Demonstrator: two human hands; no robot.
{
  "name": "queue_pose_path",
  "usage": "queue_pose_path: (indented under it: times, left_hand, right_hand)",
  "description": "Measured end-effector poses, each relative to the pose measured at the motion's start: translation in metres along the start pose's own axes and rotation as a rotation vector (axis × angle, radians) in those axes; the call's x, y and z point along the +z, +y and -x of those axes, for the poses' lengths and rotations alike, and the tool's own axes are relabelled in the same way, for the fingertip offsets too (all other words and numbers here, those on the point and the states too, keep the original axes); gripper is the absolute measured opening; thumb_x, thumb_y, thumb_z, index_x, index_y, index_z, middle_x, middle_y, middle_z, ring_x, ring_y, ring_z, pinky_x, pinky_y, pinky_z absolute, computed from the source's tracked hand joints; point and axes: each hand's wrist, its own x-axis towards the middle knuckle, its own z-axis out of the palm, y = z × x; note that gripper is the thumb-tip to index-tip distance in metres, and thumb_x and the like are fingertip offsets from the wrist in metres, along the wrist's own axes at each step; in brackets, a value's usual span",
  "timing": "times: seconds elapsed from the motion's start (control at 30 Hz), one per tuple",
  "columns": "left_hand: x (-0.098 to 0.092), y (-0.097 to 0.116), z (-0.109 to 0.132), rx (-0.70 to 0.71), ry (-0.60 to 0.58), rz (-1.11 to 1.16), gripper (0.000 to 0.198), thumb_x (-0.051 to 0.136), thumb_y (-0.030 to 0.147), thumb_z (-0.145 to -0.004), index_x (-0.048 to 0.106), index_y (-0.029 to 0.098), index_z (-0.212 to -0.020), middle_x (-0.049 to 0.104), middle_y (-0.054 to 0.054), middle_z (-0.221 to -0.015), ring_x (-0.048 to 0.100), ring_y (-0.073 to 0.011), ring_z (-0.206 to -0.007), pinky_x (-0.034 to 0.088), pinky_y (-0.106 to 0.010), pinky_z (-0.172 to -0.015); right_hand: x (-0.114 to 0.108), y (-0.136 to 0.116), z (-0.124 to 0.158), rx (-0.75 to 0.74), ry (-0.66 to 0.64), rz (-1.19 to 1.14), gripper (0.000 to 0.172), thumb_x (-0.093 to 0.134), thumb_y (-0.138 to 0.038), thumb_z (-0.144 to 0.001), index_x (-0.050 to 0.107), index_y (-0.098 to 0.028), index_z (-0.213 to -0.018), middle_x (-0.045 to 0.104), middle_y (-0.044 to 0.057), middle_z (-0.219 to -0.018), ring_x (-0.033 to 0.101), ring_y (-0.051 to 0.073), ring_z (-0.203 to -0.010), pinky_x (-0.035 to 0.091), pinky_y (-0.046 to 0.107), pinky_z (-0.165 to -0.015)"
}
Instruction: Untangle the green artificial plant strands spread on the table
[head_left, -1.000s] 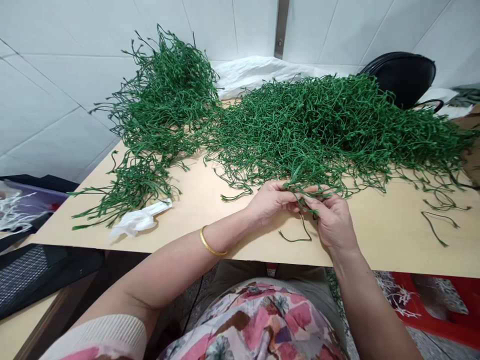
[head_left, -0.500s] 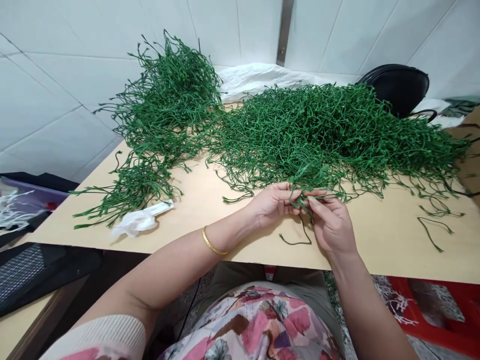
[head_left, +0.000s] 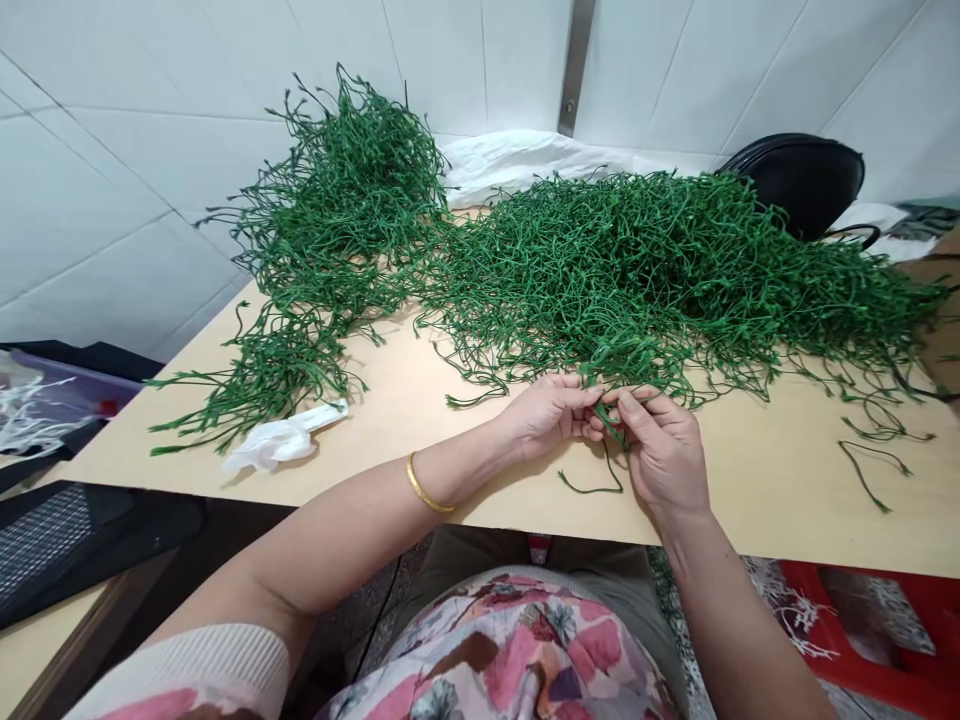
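Observation:
Thin green cords (head_left: 612,425) are pinched between my two hands, close together at the front edge of a large green heap (head_left: 645,250). My left hand (head_left: 555,415), a gold bangle on its wrist, closes thumb and fingers on them. From the right, my right hand (head_left: 664,440) pinches the same cords, fingertips almost touching those of the left. One loose strand (head_left: 592,490) hangs below onto the table (head_left: 450,480). How the cords cross between the fingertips is too small to tell.
A second green pile (head_left: 352,190) stands at the back left. White crumpled plastic (head_left: 277,440) lies at the left front. A black bag (head_left: 806,185) and a cardboard box (head_left: 937,330) are on the right. Below the table is a red stool or crate (head_left: 922,650).
My hands have drawn slightly closer together on the cords, and the right fingertips have tightened inward. The view has shifted a little.

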Motion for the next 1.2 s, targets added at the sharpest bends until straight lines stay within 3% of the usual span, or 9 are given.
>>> queue_pose_path:
  times: [0.37,0.5,0.6,0.67,0.73,0.87,1.03,1.13,1.2]
  left_hand:
    - [0.002,-0.004,0.008,-0.005,-0.16,0.039,0.013,0.064,0.019,-0.068,0.064,0.007,-0.071,0.064,-0.008,-0.065,0.056,-0.0103,-0.053,0.044,-0.022,-0.052]
    - [0.004,0.009,0.006,0.038,-0.014,0.19,0.011,0.056,0.013,-0.073,0.058,0.009,-0.062,0.058,-0.005,-0.058,0.054,-0.0093,-0.051,0.044,-0.022,-0.051]
    - [-0.002,0.023,-0.001,0.16,0.106,0.29,0.014,0.053,0.013,-0.075,0.052,0.012,-0.062,0.054,-0.002,-0.057,0.051,-0.0073,-0.05,0.045,-0.021,-0.051]
    - [-0.008,0.026,-0.006,0.212,0.114,0.209,0.009,0.055,0.012,-0.074,0.052,0.012,-0.065,0.057,-0.002,-0.061,0.054,-0.0082,-0.052,0.047,-0.022,-0.053]
    - [-0.013,0.026,-0.01,0.225,0.1,0.101,0.009,0.059,0.011,-0.07,0.052,0.012,-0.066,0.058,-0.002,-0.063,0.055,-0.0095,-0.052,0.048,-0.024,-0.054]
    - [-0.016,0.022,-0.012,0.256,0.123,-0.003,0.015,0.065,0.012,-0.064,0.05,0.012,-0.064,0.056,-0.001,-0.057,0.056,-0.0104,-0.05,0.048,-0.026,-0.054]
    - [-0.011,0.022,-0.009,0.293,0.167,-0.066,0.016,0.068,0.011,-0.059,0.052,0.01,-0.062,0.055,0.001,-0.054,0.055,-0.0092,-0.048,0.046,-0.024,-0.052]
    - [-0.009,0.021,-0.007,0.289,0.174,-0.055,0.018,0.068,0.012,-0.059,0.051,0.011,-0.063,0.054,0.002,-0.053,0.054,-0.0083,-0.047,0.045,-0.023,-0.052]
    - [-0.009,0.021,-0.006,0.286,0.168,-0.027,0.02,0.068,0.012,-0.06,0.049,0.012,-0.064,0.054,0.003,-0.053,0.053,-0.0078,-0.047,0.044,-0.022,-0.05]
  right_hand:
    - [-0.005,-0.007,0.0,-0.021,-0.161,-0.02,0.014,0.065,-0.03,-0.07,0.061,-0.018,-0.064,0.052,-0.003,-0.057,0.045,0.006,-0.047,0.042,0.019,-0.044]
    - [-0.002,-0.01,0.002,-0.058,-0.257,-0.12,0.019,0.064,-0.032,-0.071,0.056,-0.019,-0.06,0.044,-0.004,-0.053,0.041,0.006,-0.046,0.043,0.023,-0.049]
    - [0.002,-0.01,0.006,-0.056,-0.337,-0.134,0.021,0.06,-0.034,-0.074,0.053,-0.019,-0.059,0.04,-0.006,-0.05,0.042,0.008,-0.046,0.047,0.031,-0.061]
    - [0.002,-0.009,0.006,-0.074,-0.245,-0.08,0.016,0.059,-0.031,-0.075,0.054,-0.02,-0.065,0.044,-0.005,-0.054,0.045,0.008,-0.048,0.046,0.031,-0.063]
    - [-0.002,-0.007,0.004,-0.134,-0.053,-0.016,0.012,0.06,-0.029,-0.075,0.054,-0.02,-0.071,0.051,-0.004,-0.062,0.045,0.007,-0.05,0.044,0.027,-0.058]
    - [-0.016,-0.004,-0.003,-0.247,0.161,0.38,0.014,0.059,-0.032,-0.075,0.054,-0.019,-0.075,0.054,-0.001,-0.069,0.042,0.008,-0.051,0.036,0.023,-0.05]
    - [-0.026,-0.012,-0.002,-0.382,0.149,1.217,0.033,0.05,-0.022,-0.076,0.054,-0.016,-0.109,0.056,0.007,-0.083,0.051,0.018,-0.068,0.042,0.036,-0.067]
    - [-0.027,-0.019,0.003,-0.513,0.155,1.392,0.037,0.045,-0.017,-0.077,0.051,-0.015,-0.114,0.053,0.014,-0.101,0.053,0.024,-0.086,0.042,0.041,-0.076]
    - [-0.028,-0.023,0.008,-0.6,0.18,1.371,0.029,0.044,-0.017,-0.08,0.055,-0.016,-0.107,0.054,0.013,-0.1,0.053,0.024,-0.092,0.043,0.04,-0.079]
